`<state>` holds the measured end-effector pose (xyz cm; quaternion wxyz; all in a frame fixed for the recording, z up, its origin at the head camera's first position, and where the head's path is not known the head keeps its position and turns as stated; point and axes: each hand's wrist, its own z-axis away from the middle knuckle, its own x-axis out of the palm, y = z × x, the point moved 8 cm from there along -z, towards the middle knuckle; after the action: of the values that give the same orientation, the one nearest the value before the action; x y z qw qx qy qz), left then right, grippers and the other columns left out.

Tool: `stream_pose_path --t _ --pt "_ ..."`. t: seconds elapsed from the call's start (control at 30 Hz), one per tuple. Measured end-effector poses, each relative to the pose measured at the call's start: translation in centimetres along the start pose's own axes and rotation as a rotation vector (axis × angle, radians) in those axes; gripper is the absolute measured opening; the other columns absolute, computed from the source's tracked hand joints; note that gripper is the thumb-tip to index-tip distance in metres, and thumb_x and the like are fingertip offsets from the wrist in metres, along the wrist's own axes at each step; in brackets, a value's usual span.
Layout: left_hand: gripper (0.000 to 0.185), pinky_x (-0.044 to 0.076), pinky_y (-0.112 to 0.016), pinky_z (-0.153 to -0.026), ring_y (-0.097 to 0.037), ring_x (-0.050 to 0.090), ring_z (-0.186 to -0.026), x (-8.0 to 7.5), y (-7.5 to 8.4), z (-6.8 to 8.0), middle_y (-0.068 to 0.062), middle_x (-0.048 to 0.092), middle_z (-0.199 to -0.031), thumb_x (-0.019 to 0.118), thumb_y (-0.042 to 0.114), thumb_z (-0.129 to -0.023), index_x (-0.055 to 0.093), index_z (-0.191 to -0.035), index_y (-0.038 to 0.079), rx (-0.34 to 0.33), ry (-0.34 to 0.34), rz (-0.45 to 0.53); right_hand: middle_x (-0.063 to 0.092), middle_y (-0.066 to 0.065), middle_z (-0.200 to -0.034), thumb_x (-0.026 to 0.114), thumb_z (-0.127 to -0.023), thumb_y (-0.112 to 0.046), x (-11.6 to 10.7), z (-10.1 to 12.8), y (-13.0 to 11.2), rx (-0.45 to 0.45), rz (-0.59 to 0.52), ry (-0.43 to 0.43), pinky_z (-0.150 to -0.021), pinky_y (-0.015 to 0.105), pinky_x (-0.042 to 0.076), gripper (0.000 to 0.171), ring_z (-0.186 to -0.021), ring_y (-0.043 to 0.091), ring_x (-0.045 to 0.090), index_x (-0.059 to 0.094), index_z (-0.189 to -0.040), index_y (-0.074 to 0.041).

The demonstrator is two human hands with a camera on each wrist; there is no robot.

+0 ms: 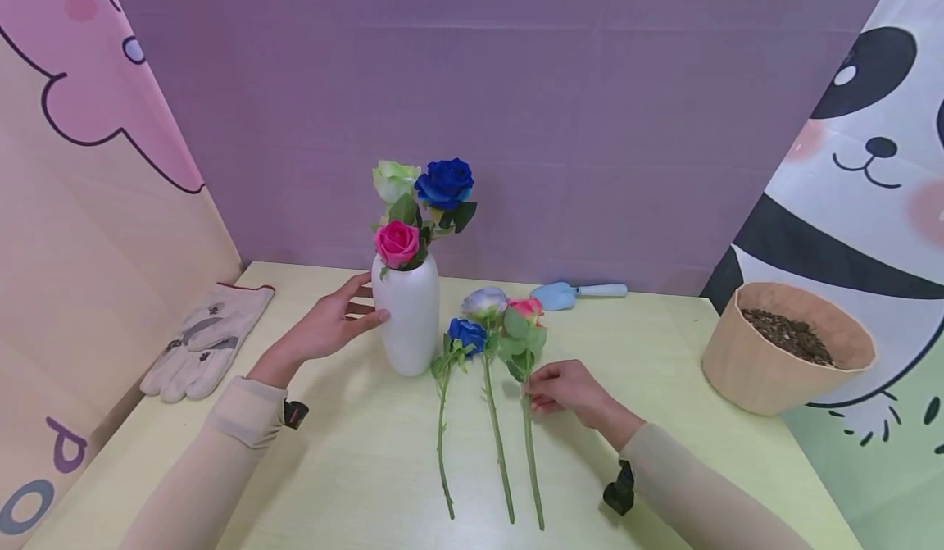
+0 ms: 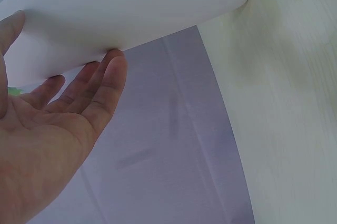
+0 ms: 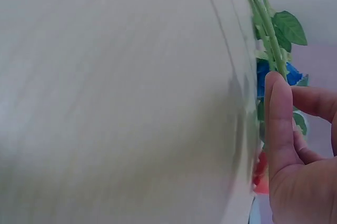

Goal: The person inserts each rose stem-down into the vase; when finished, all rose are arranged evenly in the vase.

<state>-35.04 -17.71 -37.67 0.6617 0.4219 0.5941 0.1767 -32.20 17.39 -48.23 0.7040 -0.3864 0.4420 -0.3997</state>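
A white vase [image 1: 410,320] stands upright, holding a pink rose [image 1: 397,244], a blue rose [image 1: 446,184] and a pale green rose [image 1: 394,179]. My left hand [image 1: 332,325] touches its left side, thumb in front and fingertips at the edge; the left wrist view shows a gap between palm and vase [image 2: 152,8]. Three artificial flowers lie side by side on the table: a blue rose [image 1: 468,335], a pale lilac flower [image 1: 484,302] and a coral-pink rose [image 1: 527,310]. At the right one, my right hand [image 1: 568,390] pinches the green stem [image 1: 533,460] just below its leaves.
White gardening gloves [image 1: 210,341] lie at the table's left edge. Near the back edge is a light-blue trowel [image 1: 556,295]. A tan pot [image 1: 752,361] with dark soil stands at the right. A purple backdrop [image 1: 590,124] rises behind the table.
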Motion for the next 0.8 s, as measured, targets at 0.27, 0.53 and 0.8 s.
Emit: stream_pose_path --t 0.27,0.53,0.8 --pt "0.084 0.053 -0.053 -0.101 -0.039 0.056 -0.131 0.0 0.0 0.1 -0.016 0.048 -0.148 0.063 0.052 -0.095 0.02 -0.159 0.017 -0.007 -0.002 -0.007 0.072 0.016 -0.094 0.063 -0.095 -0.006 -0.9 0.2 -1.5 -0.049 -0.04 0.008 -0.071 0.027 0.062 0.03 -0.074 0.012 0.069 0.059 -0.117 0.014" --pt "0.084 0.053 -0.053 -0.1 -0.039 0.056 -0.13 0.1 -0.1 0.1 -0.016 0.048 -0.148 0.063 0.052 -0.095 0.02 -0.159 0.017 -0.005 -0.003 -0.004 0.071 0.01 -0.097 0.061 -0.096 -0.005 -2.0 0.4 -3.0 -0.064 -0.111 0.023 -0.073 0.025 0.061 0.033 -0.075 0.011 0.07 0.056 -0.12 0.015" --pt "0.083 0.053 -0.053 -0.101 -0.039 0.056 -0.131 0.0 -0.1 0.0 -0.016 0.047 -0.148 0.063 0.051 -0.095 0.021 -0.158 0.018 -0.005 -0.004 0.002 0.07 0.011 -0.101 0.06 -0.098 -0.008 -3.3 0.6 -4.9 -0.099 -0.174 0.043 -0.076 0.024 0.061 0.036 -0.079 0.011 0.072 0.052 -0.125 0.015"
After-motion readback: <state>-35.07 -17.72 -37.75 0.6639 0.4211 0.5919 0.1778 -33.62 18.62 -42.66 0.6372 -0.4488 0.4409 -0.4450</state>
